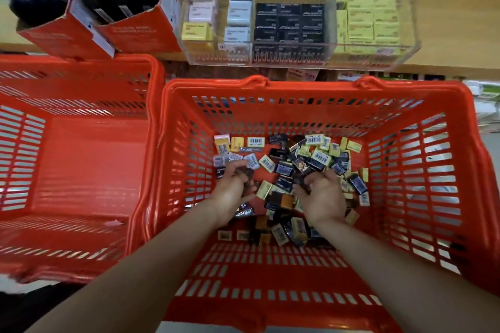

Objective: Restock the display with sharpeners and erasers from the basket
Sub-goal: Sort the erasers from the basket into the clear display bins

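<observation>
Orange slatted plastic basket [446, 170] holds the heap of small boxed erasers and sharpeners [297, 167], where left hand [232, 192] and right hand [322, 197] curl round dark packets, gathering; next, the clear acrylic display [295, 59].

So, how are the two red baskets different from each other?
The right basket holds a pile of small packets on its floor; the left basket shows none. Both hands, the left hand and the right hand, reach into the right basket and grip dark packets; neither touches the left basket. Both baskets are red slotted plastic and stand below the shelf.
</observation>
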